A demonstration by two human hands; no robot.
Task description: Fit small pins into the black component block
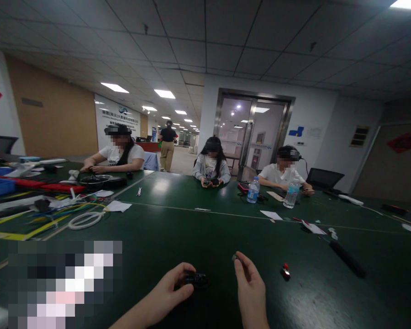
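Note:
My left hand point(171, 289) is closed around a small black object point(198, 280) just above the green table; its exact kind is too dark to make out. To the right, my right hand point(251, 290) pinches a tiny greyish piece point(235, 257) between thumb and forefinger, apart from the black object. A small red and silver part point(285, 272) lies on the table to the right of my right hand.
Across the green table point(164, 228) sit several people with head-worn devices. Two water bottles point(253, 191) stand near the far right. A black rod-like item point(346, 259) lies at right. Cables point(85, 220), a wrench point(139, 192) and blue bins point(0, 186) occupy the left.

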